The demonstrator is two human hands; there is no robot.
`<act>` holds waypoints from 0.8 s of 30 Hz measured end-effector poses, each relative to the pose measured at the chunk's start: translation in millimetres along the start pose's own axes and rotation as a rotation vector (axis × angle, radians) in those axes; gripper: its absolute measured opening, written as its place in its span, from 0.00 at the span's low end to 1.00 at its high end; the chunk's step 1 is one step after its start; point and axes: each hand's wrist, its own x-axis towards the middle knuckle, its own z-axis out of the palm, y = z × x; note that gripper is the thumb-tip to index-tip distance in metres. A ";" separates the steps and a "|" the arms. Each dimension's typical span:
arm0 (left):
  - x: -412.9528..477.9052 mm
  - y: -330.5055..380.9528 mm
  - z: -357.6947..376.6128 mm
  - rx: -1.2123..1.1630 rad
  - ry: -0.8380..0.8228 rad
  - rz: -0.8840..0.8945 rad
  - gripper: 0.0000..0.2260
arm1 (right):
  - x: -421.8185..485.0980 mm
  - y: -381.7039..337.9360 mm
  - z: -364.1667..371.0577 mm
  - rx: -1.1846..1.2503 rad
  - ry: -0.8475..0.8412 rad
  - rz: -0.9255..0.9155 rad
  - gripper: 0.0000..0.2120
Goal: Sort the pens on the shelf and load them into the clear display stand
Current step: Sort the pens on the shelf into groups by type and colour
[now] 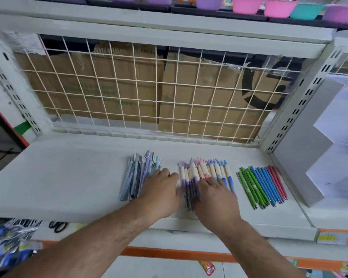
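Note:
Three groups of pens lie on the white shelf (72, 177). At the left is a stack of pastel blue and lilac pens (140, 171). In the middle lies a heap of cream pens with purple, pink and blue ends (204, 170). At the right is a neat row of green, blue and red pens (262, 185). My left hand (162, 190) rests flat between the left stack and the middle heap, fingers touching the stack's right edge. Flat on the middle heap lies my right hand (214, 194), with its fingers spread over the pens. A clear stepped display stand (329, 149) sits at the right.
A white wire grid (149, 93) backs the shelf, with cardboard boxes (209, 97) behind it. Coloured plastic bowls (277, 8) line the shelf above. Packaged goods (10, 243) hang at the lower left. An orange-trimmed shelf edge (169, 252) runs below.

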 end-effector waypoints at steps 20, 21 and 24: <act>-46.9 -128.1 -34.9 -0.040 0.088 -0.141 0.15 | 36.5 -113.8 29.1 0.164 -0.103 -0.049 0.11; -45.6 -134.2 -35.7 -0.042 0.086 -0.134 0.15 | 38.7 -119.5 31.2 0.164 -0.096 -0.018 0.10; -40.3 -144.9 -37.6 -0.045 0.071 -0.077 0.15 | 46.1 -131.1 35.0 0.167 -0.094 0.102 0.10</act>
